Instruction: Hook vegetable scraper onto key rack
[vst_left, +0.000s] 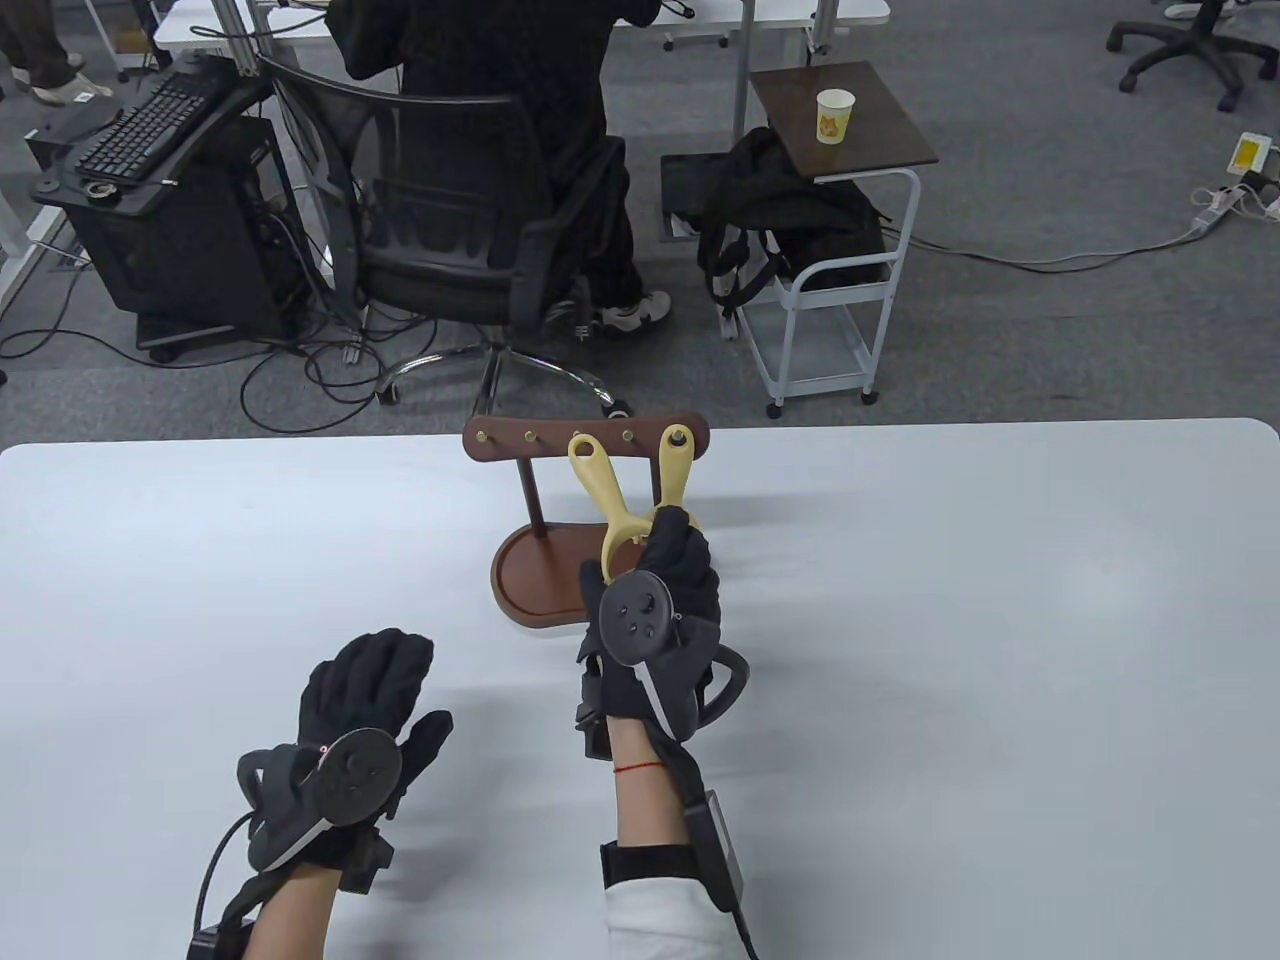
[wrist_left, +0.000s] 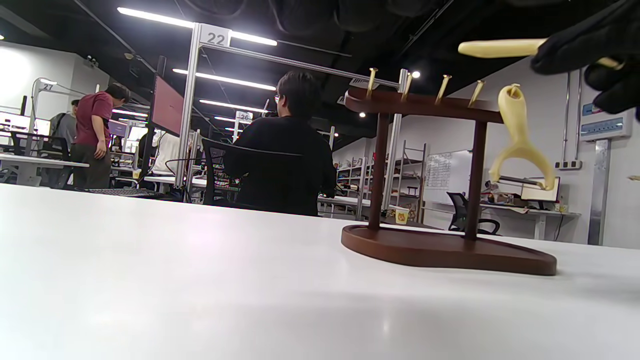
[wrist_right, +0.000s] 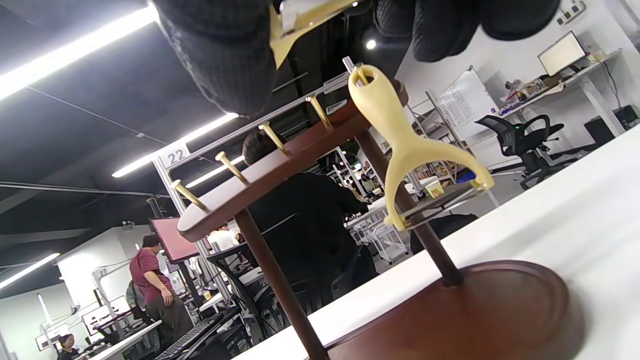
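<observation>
Table view. On the white desk stands a dark wooden key rack with an oval base and brass pegs. One yellow vegetable scraper already hangs from the rightmost peg. The right hand grips a second vegetable scraper by its forked blade end, with the looped handle raised toward the pegs. The left hand rests on the desk, fingers loosely spread, holding nothing.

Left wrist view. The rack's crossbar carries slanted brass pegs; the hung scraper dangles free of the base. The held scraper's handle shows above.

Right wrist view. Gloved fingers pinch the yellow frame.

Judgement: the scraper looks like light, stiff, smooth plastic, Y-shaped, with a thin metal blade. It is best held at the fork, which leaves the eyelet free for the peg.
</observation>
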